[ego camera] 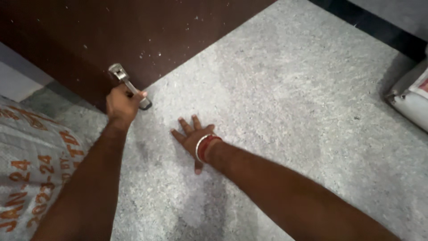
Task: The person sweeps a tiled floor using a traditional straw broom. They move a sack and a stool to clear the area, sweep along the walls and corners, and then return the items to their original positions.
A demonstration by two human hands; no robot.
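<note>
My left hand (121,103) is closed around a metal door handle (118,73) fixed to a dark brown wooden door (133,31) that lies along the upper left. The handle's upper end and lower end stick out past my fingers. My right hand (192,137) lies flat, palm down with fingers spread, on the grey speckled stone floor (285,102), a little to the right of and below the handle. Red and white bangles (206,147) sit on that wrist.
A woven sack with orange printing (31,169) lies at the lower left beside my left arm. A white bag-like object (412,100) sits at the right edge. A dark strip (379,27) runs across the upper right corner.
</note>
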